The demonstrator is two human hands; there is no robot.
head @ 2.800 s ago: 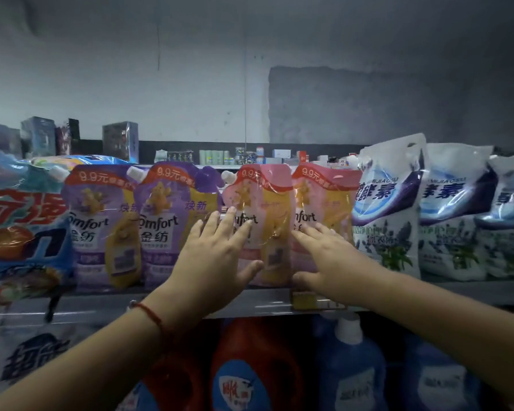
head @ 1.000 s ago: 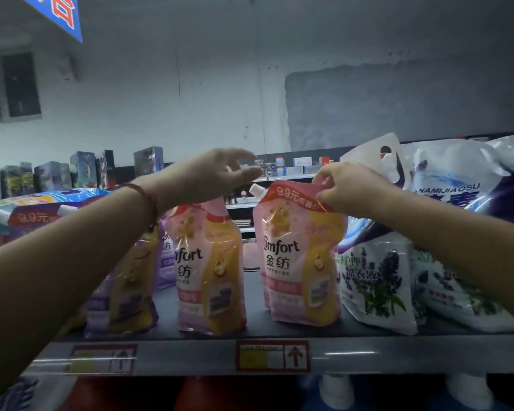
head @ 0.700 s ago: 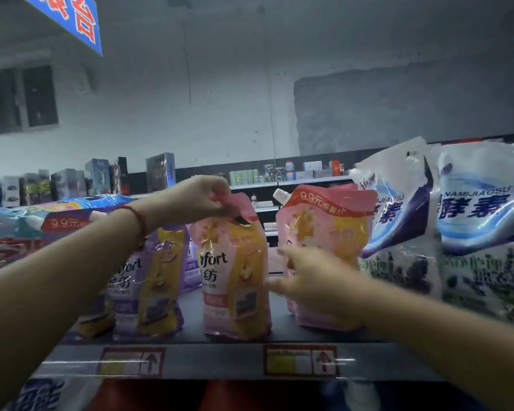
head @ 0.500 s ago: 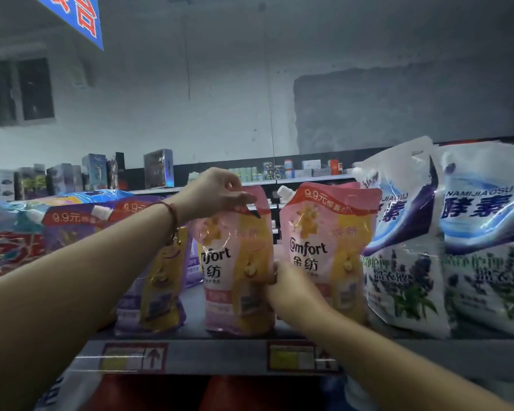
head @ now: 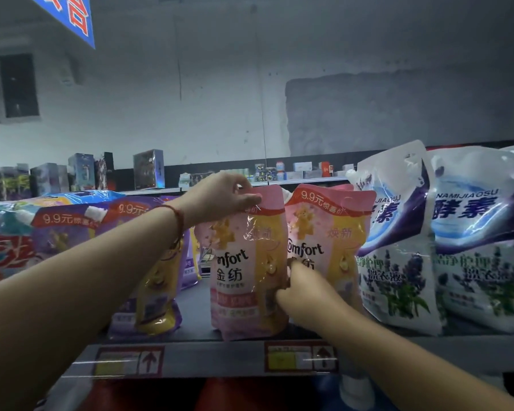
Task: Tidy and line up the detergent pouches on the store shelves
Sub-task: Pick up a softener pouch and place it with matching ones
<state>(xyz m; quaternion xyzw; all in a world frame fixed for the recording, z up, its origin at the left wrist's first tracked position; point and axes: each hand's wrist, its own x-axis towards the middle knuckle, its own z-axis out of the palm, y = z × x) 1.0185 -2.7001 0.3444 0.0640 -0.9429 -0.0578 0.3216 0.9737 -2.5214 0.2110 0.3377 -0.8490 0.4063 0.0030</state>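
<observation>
1. A glossy pink and yellow plastic softener pouch (head: pixel 247 274) was seen standing upright near the front edge of a grey metal store shelf (head: pixel 208 358), touching a matching second pink pouch (head: pixel 328 250) on its right.
2. The first pouch's top edge was pinched by the left hand (head: pixel 220 197), fingers curled over it, apparently so that it was kept upright.
3. Its lower right side was met by the right hand (head: pixel 301 295); the fingers were curled against it, but whether it was gripped or merely pushed could not be told. The aim was judged to be squaring it with its neighbour.
4. Purple pouches (head: pixel 158 280) were set further left, partly hidden by the left arm, and tall white and purple detergent bags (head: pixel 398 253) stood to the right.
</observation>
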